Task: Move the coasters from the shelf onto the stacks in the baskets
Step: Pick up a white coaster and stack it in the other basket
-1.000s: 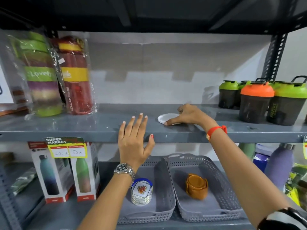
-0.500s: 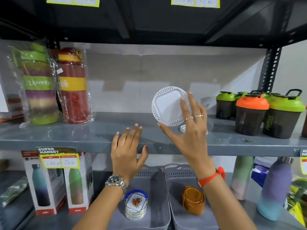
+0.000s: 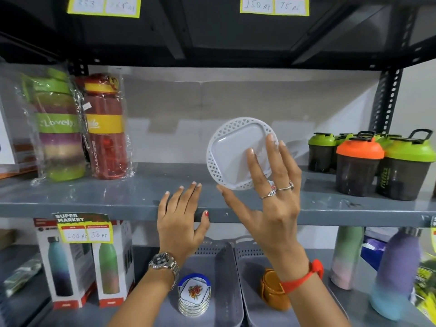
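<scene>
1. The white coaster point(image 3: 232, 154) was up off the shelf point(image 3: 118, 197), tilted with its back face toward the camera. The right hand point(image 3: 266, 199) pinched it: thumb at the lower rim, fingers point(image 3: 271, 156) spread over the back face.
2. A small part of another patterned coaster point(image 3: 272, 185) showed behind the right hand's fingers; I could not tell whether it lay on the shelf or was held with the first.
3. The left hand point(image 3: 179, 223) held nothing, fingers apart and resting on the shelf's front edge.
4. Judgement on the step in hand: carry the coaster down to the matching stack. The white rim and lattice resemble the floral stack point(image 3: 194, 295) in the left basket point(image 3: 227, 279), not the brown stack point(image 3: 271, 289) in the right basket point(image 3: 250, 267).
5. To do it well: turn the coaster face up, bring it level above the stack, align the edges, then release low so the stack does not shift.
6. Counts: 2 baskets, 2 stacks. The floral stack showed about 5 or 6 layers; the brown stack count could not be read.
7. Surroundings: 2 wrapped bottles point(image 3: 103, 128) at shelf left, a cluster of at least 4 shakers point(image 3: 359, 166) at right, 2 boxed bottles point(image 3: 82, 265) below.
</scene>
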`<state>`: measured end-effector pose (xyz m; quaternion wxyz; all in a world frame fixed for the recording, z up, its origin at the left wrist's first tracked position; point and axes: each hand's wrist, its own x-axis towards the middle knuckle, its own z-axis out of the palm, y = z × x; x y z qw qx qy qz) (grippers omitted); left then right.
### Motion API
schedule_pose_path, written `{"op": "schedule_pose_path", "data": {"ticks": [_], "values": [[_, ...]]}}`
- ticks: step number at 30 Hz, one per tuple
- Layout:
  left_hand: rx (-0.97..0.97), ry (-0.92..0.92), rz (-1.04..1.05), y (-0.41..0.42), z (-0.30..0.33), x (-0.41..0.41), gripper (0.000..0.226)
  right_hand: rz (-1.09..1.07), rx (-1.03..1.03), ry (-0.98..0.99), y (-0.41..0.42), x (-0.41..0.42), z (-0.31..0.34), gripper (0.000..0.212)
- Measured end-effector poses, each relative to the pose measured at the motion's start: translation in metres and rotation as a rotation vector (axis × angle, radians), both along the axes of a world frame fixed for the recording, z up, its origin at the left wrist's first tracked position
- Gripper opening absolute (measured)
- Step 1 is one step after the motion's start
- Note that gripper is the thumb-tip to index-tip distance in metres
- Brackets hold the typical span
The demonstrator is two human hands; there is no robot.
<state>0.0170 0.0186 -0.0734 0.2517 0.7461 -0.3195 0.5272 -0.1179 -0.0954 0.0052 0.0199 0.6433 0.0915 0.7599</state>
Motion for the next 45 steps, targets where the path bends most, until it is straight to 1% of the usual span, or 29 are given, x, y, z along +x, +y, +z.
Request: {"op": "schedule_pose_path", "data": {"ticks": [2,3,4,5,7,9,10,12,14,16,19,22,25,28,31,34,35,36,37,39,41,42,45], "values": [[0.012,0.003,0.022,0.0,0.0,0.001,0.053,0.078,0.077,0.044,0.002,-0.001,-0.001,0.058],[0.011,-0.002,0.03,0.0,0.0,0.001,0.053,0.153,0.16,0.083,0.005,-0.002,-0.002,0.059],[0.006,-0.008,0.031,0.0,0.0,0.001,0.052,0.279,0.291,0.125,0.01,-0.004,-0.002,0.059],[-0.001,-0.013,0.027,0.0,0.0,0.001,0.052,0.467,0.458,0.165,0.015,-0.007,-0.001,0.059],[-0.015,-0.023,0.01,0.0,0.0,0.0,0.051,0.941,0.783,0.221,0.025,-0.013,0.006,0.053],[-0.019,-0.029,-0.001,0.0,0.0,0.0,0.05,1.338,1.003,0.241,0.023,-0.017,0.012,0.04],[-0.018,-0.029,0.001,0.0,0.0,0.0,0.05,1.512,1.071,0.269,0.021,-0.02,0.013,0.039],[-0.009,-0.028,0.011,0.0,0.0,0.001,0.05,1.796,1.15,0.299,0.017,-0.025,0.016,0.05],[0.007,-0.027,0.022,0.0,0.0,0.002,0.052,1.984,1.172,0.322,0.017,-0.03,0.019,0.053],[0.015,-0.022,0.021,0.0,0.0,0.003,0.052,2.1,1.179,0.359,0.016,-0.034,0.021,0.051],[0.003,-0.025,0.016,-0.001,-0.001,0.005,0.051,2.231,1.173,0.432,0.015,-0.037,0.023,0.053],[0.002,-0.035,0.028,-0.002,-0.001,0.006,0.052,2.26,1.219,0.533,0.015,-0.036,0.02,0.055],[-0.011,-0.053,0.024,-0.002,-0.001,0.006,0.051,2.151,1.351,0.593,0.013,-0.034,0.01,0.056],[-0.006,-0.061,0.028,-0.002,0.0,0.005,0.053,2.107,1.454,0.613,0.01,-0.035,-0.009,0.056],[0.042,-0.08,0.092,-0.001,-0.001,0.005,0.058,2.029,1.588,0.679,0.01,-0.038,-0.046,0.057],[0.049,-0.112,0.132,-0.001,-0.002,0.006,0.056,2.076,1.652,0.782,0.017,-0.041,-0.093,0.057],[0.041,-0.114,0.134,-0.001,-0.003,0.006,0.055,2.121,1.728,0.785,0.016,-0.04,-0.107,0.06],[0.034,-0.116,0.134,-0.002,-0.002,0.006,0.055,2.107,1.827,0.757,0.014,-0.034,-0.121,0.065],[0.028,-0.118,0.134,-0.002,-0.002,0.006,0.055,2.016,1.922,0.754,0.014,-0.027,-0.134,0.064],[0.022,-0.123,0.132,-0.003,-0.002,0.006,0.055,1.836,2.141,0.773,0.012,-0.006,-0.157,0.054],[0.018,-0.125,0.128,-0.003,-0.002,0.006,0.055,1.682,2.295,0.793,0.009,0.019,-0.182,0.06],[0.016,-0.127,0.128,-0.004,-0.002,0.007,0.055,1.632,2.37,0.764,0.007,0.032,-0.194,0.061],[0.014,-0.146,0.132,-0.005,-0.004,0.009,0.055,1.569,2.472,0.759,0.005,0.07,-0.225,0.06]]}}
